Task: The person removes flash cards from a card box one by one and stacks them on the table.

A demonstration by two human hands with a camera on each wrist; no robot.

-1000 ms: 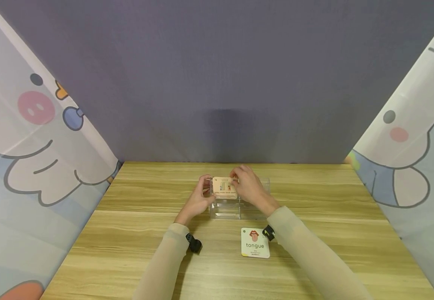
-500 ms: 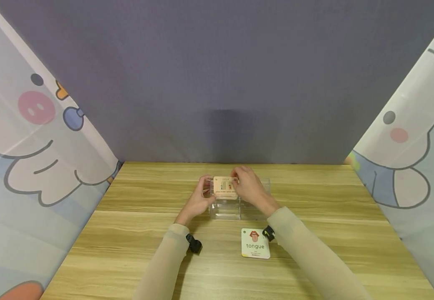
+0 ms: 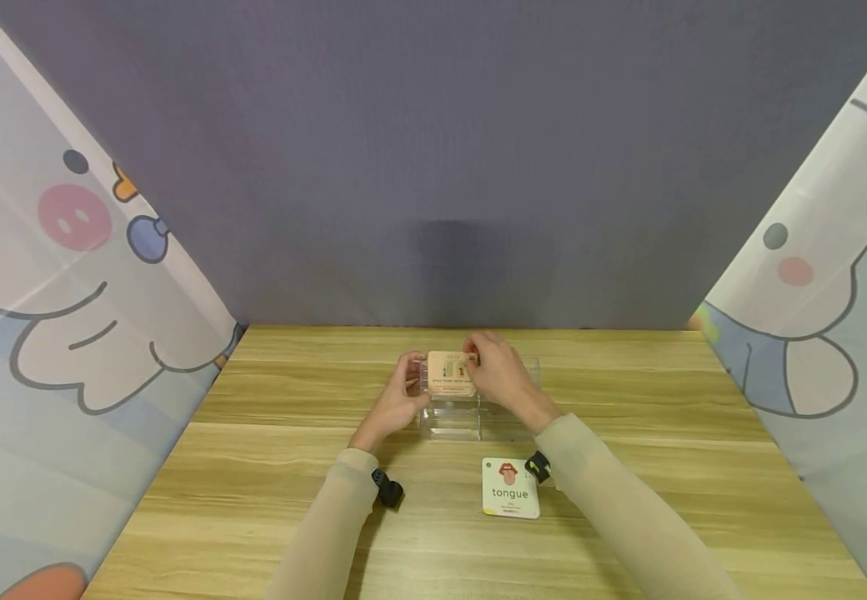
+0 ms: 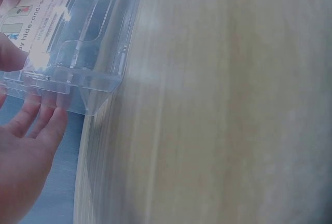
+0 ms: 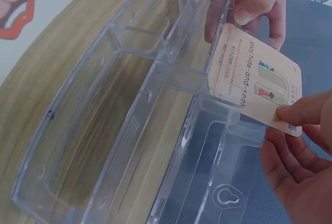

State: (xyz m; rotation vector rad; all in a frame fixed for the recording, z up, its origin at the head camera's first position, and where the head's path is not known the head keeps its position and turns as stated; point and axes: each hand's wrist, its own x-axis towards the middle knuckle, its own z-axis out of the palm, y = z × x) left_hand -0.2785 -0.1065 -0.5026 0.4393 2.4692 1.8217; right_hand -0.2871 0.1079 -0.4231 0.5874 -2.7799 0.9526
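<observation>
A peach flashcard reading "play hide-and-seek" (image 5: 259, 79) sits in the upper left compartment of a clear plastic tiered holder (image 3: 452, 423). Its printed face shows, while its lower edge lies behind clear plastic. My right hand (image 3: 501, 375) pinches the card's right side between thumb and fingers, plainly seen in the right wrist view. At the holder's left end, my left hand (image 3: 393, 406) grips the side wall, thumb toward the front and fingers behind. On the table in front lies a white "tongue" flashcard (image 3: 510, 492), close to the right wrist.
The holder's other compartments stretch right and toward the front, partly behind my right hand. Wood-grain table (image 3: 268, 500) surrounds it. A grey curtain (image 3: 433, 167) rises behind the table, with cartoon-printed cloths (image 3: 816, 333) along both sides.
The peach card has shifted slightly right and upward in the head view, with my right hand moving along. My left hand keeps its hold on the holder. The tongue card stays put.
</observation>
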